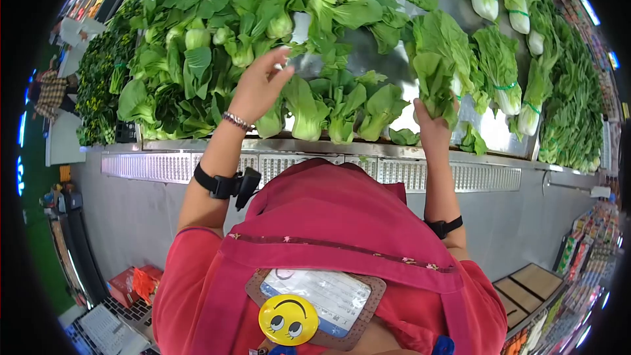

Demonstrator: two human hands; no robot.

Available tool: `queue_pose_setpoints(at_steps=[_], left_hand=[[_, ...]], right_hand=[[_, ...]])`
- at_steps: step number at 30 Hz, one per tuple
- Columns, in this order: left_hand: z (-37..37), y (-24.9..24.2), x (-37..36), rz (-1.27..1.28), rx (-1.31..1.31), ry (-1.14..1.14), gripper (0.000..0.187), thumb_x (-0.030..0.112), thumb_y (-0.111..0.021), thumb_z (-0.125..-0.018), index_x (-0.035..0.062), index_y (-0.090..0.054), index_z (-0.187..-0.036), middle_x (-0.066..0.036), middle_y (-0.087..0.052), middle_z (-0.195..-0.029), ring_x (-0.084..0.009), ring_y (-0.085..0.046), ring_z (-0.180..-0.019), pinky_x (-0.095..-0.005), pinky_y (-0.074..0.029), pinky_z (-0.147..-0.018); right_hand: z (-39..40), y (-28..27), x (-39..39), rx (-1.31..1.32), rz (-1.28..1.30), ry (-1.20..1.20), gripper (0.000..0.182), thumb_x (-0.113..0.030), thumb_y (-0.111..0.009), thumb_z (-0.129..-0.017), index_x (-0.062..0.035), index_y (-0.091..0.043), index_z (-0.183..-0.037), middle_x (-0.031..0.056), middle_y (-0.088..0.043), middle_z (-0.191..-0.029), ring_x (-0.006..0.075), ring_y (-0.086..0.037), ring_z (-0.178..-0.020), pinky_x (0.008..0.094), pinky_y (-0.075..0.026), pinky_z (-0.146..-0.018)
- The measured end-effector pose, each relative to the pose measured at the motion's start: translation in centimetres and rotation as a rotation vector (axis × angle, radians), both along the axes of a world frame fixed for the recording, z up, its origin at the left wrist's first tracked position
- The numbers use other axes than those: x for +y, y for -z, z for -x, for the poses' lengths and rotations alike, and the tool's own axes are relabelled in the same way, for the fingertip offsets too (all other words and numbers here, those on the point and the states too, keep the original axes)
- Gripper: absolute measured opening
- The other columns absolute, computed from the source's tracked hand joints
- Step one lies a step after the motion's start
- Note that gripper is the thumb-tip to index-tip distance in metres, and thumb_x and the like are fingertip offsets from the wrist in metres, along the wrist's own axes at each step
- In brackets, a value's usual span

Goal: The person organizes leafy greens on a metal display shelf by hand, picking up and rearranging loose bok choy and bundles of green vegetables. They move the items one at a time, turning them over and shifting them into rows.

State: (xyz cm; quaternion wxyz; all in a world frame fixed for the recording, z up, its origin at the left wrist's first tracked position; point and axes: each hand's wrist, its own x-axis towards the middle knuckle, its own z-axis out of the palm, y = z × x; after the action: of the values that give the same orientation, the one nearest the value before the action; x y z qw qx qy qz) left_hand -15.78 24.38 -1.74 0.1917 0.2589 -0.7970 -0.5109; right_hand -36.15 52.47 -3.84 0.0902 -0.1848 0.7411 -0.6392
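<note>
Right hand (432, 133) has its fingers wrapped round a leafy green (434, 82) over the metal counter (315, 147), left hand (259, 89) looks empty, fingers loosely apart. Probably light, floppy and easy to bruise, so I'd grip the firmer stem end.

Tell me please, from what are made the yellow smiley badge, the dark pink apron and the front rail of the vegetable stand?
Yellow smiley badge: glossy plastic or coated metal, I cannot tell which; its face looks smooth and evenly coloured.
Dark pink apron: likely woven fabric, matte; it drapes in soft folds.
Front rail: probably stainless steel, satin; it looks silvery grey.
</note>
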Motion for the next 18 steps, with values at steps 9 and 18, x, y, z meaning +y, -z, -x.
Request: queue_pose_setpoints(at_steps=[9, 18], left_hand=[[-1.2, 5.0, 4.4, 0.399, -0.186, 0.233, 0.057, 0.026, -0.071, -0.084, 0.016, -0.051, -0.136, -0.02, -0.04, -0.142, -0.0284, -0.054, -0.108, -0.034, -0.048, -0.085], [-2.2, 2.2, 1.8, 0.239, -0.181, 0.09, 0.043, 0.023, -0.069, -0.085, 0.0086, -0.059, -0.124, -0.018, -0.055, -0.122, -0.0351, -0.054, -0.113, -0.0394, -0.044, -0.096]], right_hand=[[-2.9, 6.2, 0.9, 0.182, -0.396, -0.378, 0.075, -0.01, -0.068, -0.074, -0.0006, -0.034, -0.14, 0.0286, -0.051, -0.128, 0.0414, -0.049, -0.121, 0.0423, -0.041, -0.101], [1.5, -3.0, -2.3, 0.511, -0.854, -0.445, 0.065, -0.029, -0.074, -0.077, -0.0042, -0.049, -0.132, 0.0223, -0.059, -0.119, 0.0385, -0.055, -0.114, 0.0447, -0.044, -0.097]])
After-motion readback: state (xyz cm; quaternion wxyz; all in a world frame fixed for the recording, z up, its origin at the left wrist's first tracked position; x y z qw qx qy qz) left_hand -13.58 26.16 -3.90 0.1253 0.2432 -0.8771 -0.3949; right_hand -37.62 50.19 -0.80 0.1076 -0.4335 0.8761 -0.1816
